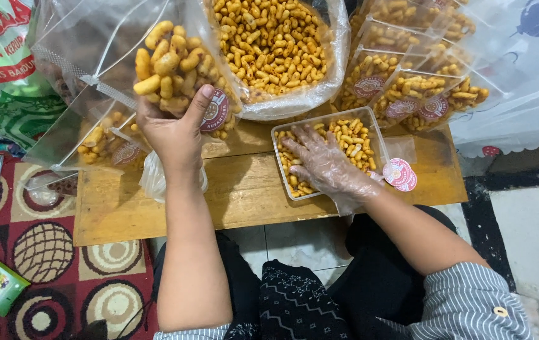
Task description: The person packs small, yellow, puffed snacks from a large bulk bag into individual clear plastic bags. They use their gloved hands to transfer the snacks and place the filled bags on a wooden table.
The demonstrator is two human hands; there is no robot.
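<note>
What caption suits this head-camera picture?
Left hand holds a clear snack pouch; gloved right hand rests in a plastic tub of snacks.

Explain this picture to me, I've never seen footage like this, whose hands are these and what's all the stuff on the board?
There is no machine here: one camera sits on a person's head and looks down at their own two hands. The left hand, bare, grips a clear pouch of snacks and holds it up. The right hand, in a thin clear plastic glove, rests in a clear tub of the same yellow-brown finger-shaped snacks. Both sit over a low wooden board. Behind it stands a big open bag of snacks; filled pouches lie at the right, round stickers beside the tub.
</note>
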